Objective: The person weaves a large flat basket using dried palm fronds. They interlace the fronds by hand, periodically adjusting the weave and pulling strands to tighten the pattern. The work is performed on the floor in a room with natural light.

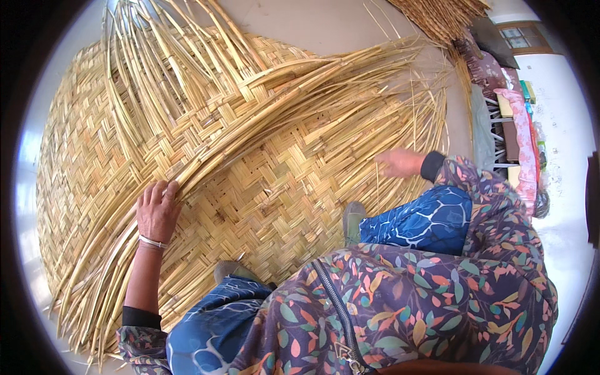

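Note:
A large mat [250, 194] of flattened yellow reed strips, woven in a diagonal pattern, lies on the floor in front of me and under my feet. Across it runs a thick band of long loose reed strips [250, 128], from the lower left to the upper right. My left hand [159, 209], with a pale bracelet at the wrist, is closed over this band at its left part; its fingertips are partly hidden among the strips. Over the mat's right side, above fanned loose ends [400, 119], is my right hand [401, 163], smeared by motion. Whether it touches a strip does not show.
More unwoven strips [147, 69] spread toward the far left edge. A brown bundle of stalks [437, 15] lies at the far right. Along the right wall stand metal-legged stools and a pink patterned cloth [522, 144]. My shoes [354, 219] rest on the mat.

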The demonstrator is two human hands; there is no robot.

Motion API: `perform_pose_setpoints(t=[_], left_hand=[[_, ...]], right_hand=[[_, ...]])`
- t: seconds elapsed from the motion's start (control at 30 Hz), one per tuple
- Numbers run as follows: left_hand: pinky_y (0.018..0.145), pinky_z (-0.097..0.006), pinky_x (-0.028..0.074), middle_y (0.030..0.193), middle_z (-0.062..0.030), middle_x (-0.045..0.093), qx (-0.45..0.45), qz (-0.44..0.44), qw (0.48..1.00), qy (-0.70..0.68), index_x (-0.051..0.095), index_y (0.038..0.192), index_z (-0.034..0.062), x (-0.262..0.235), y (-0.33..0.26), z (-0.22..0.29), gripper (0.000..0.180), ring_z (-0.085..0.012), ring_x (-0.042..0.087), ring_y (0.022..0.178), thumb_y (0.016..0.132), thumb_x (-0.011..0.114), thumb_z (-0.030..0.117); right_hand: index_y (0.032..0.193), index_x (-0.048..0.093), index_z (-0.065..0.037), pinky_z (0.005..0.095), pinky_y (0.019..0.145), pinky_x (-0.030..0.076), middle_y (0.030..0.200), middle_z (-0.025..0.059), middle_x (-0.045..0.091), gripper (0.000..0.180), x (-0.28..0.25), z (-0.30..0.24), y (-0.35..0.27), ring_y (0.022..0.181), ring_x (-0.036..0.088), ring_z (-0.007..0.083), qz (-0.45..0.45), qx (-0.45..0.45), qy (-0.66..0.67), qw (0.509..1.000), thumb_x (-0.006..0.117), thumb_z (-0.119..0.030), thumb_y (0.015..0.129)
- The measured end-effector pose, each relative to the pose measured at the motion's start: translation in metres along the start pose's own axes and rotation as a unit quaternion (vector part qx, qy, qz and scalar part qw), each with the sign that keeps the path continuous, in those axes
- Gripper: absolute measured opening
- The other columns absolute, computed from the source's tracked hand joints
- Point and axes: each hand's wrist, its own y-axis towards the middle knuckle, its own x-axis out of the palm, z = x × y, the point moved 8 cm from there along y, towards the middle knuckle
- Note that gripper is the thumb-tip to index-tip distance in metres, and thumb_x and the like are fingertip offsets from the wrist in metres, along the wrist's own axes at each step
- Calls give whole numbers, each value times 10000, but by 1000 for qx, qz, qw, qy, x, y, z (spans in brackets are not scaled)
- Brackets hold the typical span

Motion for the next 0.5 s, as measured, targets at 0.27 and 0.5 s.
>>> perform_pose_setpoints(t=[0.27, 0.5], left_hand=[[753, -384, 452, 906, -76, 575, -1, -24, 985, -173, 620, 911, 105, 10, 16, -24, 180, -271, 542, 887, 761, 624, 205], [607, -435, 467, 758, -124, 586, -16, -97, 983, -158, 529, 781, 71, 15, 44, -35, 146, -328, 587, 708, 842, 508, 202]], right_hand=[[1254, 441, 13, 308, 950, 395, 1164, 113, 555, 473, 71, -68, -59, 1092, 507, 190, -277, 78, 477, 831, 456, -337, 937], [1128, 558, 24, 272, 916, 388, 1096, 83, 579, 355, 18, -133, -104, 1024, 515, 142, -365, 72, 504, 779, 450, -262, 948]])
